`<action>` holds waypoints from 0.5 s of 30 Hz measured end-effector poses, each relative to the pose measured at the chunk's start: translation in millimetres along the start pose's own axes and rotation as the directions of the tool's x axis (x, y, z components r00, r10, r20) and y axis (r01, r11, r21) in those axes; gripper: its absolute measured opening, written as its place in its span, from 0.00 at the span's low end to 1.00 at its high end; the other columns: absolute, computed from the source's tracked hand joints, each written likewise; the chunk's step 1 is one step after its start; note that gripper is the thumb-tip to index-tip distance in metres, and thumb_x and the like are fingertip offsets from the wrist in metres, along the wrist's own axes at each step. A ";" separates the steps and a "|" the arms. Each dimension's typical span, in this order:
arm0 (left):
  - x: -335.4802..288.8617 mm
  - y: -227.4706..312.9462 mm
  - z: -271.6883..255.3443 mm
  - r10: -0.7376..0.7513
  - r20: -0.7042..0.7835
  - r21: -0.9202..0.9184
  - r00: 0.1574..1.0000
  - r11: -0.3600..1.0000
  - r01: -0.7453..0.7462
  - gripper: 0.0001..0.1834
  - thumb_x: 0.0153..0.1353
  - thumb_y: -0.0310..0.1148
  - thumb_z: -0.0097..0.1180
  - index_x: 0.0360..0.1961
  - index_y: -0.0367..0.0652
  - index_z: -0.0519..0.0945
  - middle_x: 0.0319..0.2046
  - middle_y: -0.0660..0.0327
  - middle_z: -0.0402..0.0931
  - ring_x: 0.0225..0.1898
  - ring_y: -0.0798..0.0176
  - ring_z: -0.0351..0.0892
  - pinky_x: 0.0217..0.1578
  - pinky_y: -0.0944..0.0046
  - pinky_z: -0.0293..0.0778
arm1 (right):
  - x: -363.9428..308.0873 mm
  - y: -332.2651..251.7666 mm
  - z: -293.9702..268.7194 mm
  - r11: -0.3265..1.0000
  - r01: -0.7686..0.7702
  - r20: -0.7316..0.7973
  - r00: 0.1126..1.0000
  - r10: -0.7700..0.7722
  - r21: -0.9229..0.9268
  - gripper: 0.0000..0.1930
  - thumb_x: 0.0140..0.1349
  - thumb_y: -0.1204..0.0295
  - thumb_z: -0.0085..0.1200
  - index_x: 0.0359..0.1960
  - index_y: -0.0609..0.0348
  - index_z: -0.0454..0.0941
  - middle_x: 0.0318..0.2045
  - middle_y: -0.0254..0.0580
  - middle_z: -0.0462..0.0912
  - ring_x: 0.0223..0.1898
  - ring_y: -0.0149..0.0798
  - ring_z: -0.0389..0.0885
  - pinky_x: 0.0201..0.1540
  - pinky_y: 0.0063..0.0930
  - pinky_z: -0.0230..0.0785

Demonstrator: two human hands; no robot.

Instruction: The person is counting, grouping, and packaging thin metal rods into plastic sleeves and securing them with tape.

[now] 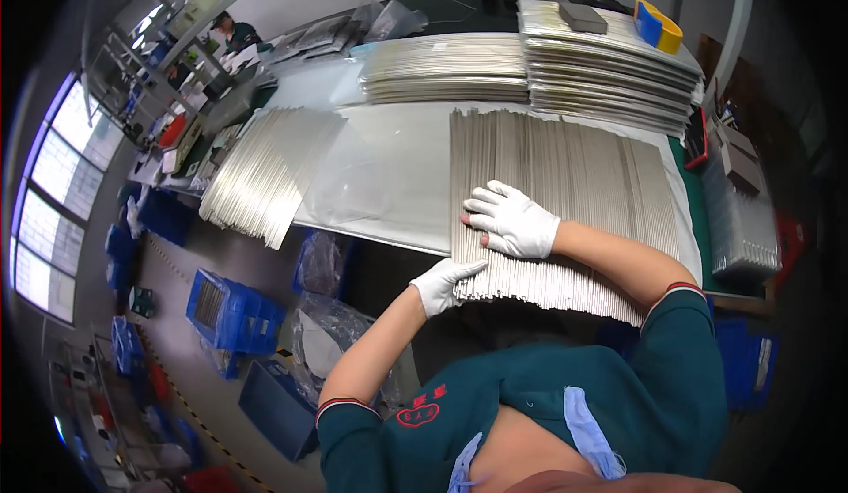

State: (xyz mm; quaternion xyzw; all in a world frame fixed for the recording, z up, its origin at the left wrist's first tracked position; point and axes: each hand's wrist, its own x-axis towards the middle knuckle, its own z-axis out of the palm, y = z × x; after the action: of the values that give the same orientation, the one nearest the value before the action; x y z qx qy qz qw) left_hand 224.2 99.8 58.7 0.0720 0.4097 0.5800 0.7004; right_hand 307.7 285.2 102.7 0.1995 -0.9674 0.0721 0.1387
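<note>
Largest item: your white-covered worktable (402,219), landmark for this entry the broad row of thin metallic strips (570,166) lying side by side on it. The row is what you have your hands on; its strip ends point toward you along the table's near edge. Behind the row, to the right, stands a tall stack of flat silvery bundles (609,82); behind it to the left, a lower silvery stack (442,69). Well left of the row, a slanted group of similar strips (265,170). Right of the row, upright clear plastic trays (746,228). Below and left of it, on the floor, a blue crate (234,312). Your right hand (517,223), white-gloved, rests palm down on the row's left part, fingers extended and slightly parted, gripping nothing visible. Your left hand (437,288), also gloved, is at the row's near left corner, thumb along the strip ends; its other fingers are hidden, so closure cannot be told. Smallest: a grey block (583,18) atop the tall stack behind the row.
</note>
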 end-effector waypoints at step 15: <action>5.5 0.3 -2.3 0.035 -0.017 0.063 0.999 0.997 -0.034 0.19 0.56 0.32 0.55 0.48 0.37 0.69 0.40 0.58 0.75 0.40 0.64 0.77 0.40 0.65 0.76 | 1.5 -0.3 -0.2 0.998 0.022 -0.085 0.996 -0.027 -0.061 0.21 0.58 0.61 0.39 0.47 0.62 0.70 0.46 0.50 0.71 0.51 0.48 0.65 0.57 0.42 0.51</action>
State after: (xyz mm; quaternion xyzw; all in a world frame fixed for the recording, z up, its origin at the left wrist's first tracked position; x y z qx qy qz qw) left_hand 222.5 103.8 54.6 0.0957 0.4326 0.5793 0.6842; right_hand 306.6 284.4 103.3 0.2039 -0.9597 0.0500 0.1868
